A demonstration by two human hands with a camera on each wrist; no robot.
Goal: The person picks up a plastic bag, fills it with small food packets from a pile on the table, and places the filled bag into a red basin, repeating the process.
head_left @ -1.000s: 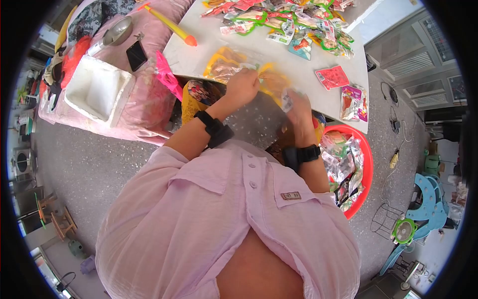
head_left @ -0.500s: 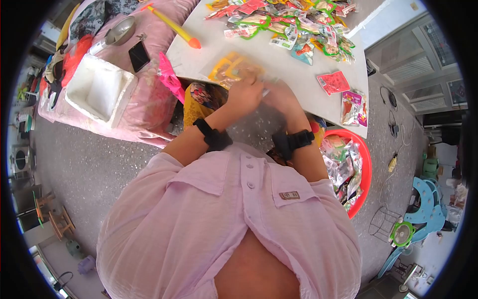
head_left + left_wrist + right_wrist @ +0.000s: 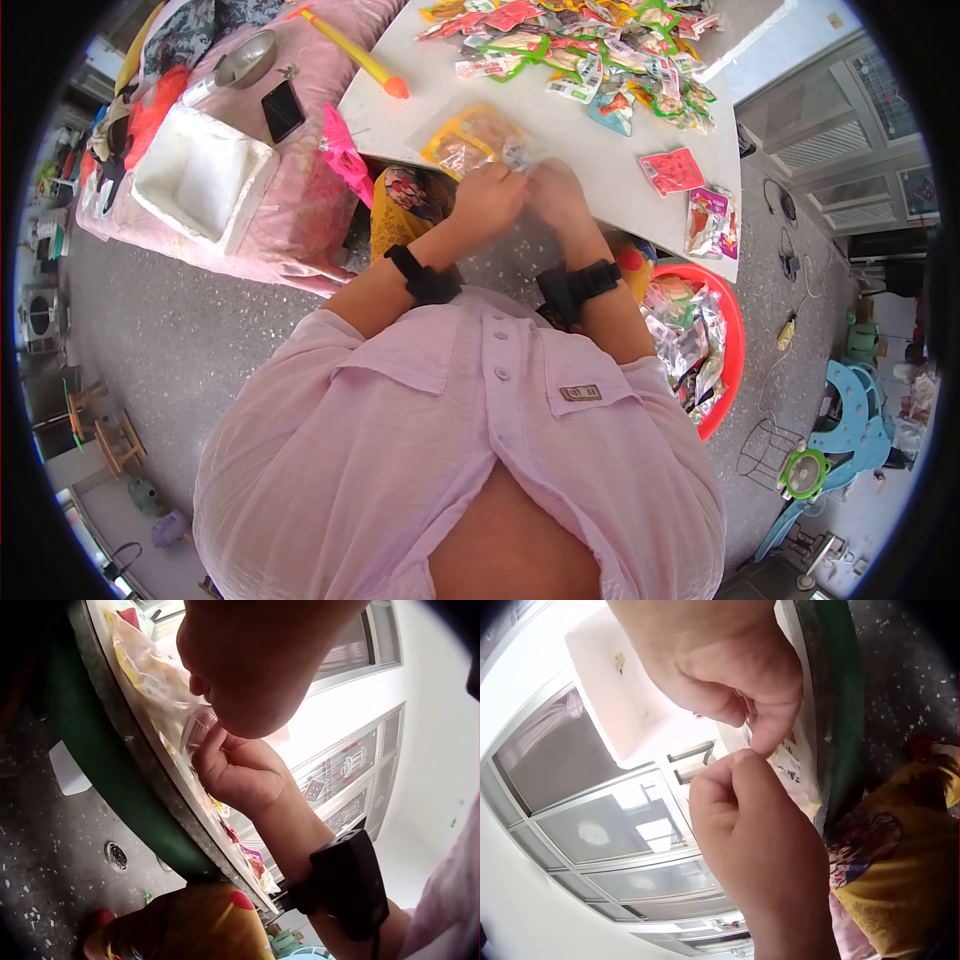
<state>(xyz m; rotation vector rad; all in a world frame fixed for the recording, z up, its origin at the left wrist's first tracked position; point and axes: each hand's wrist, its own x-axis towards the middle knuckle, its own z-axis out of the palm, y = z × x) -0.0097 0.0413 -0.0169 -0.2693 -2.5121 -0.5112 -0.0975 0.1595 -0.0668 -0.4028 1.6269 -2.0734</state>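
Note:
A clear plastic food packet [image 3: 473,138] with yellow edging lies on the front of the white table [image 3: 400,120]. My left hand [image 3: 490,200] pinches its near edge between thumb and fingers. Close beside it my right hand [image 3: 557,195] also pinches the edge, fingertips nearly meeting the left ones. Crinkled see-through plastic [image 3: 196,729] shows at the right fingertips in the left wrist view. The right wrist view shows both hands' curled fingers together over the packet. What the packet contains is blurred.
Many food packets [image 3: 600,60] are heaped at the table's back. A red packet [image 3: 671,171] and a purple one [image 3: 711,220] lie at right. Below stands a red basin [image 3: 733,350] of packets. At left are a foam box [image 3: 255,190], pink umbrella [image 3: 343,155] and yellow pump-like tube [image 3: 355,52].
My hands have come together from apart, the right one moving left toward the left hand. The yellow-edged plastic, spread between both hands before, now lies gathered to the left.

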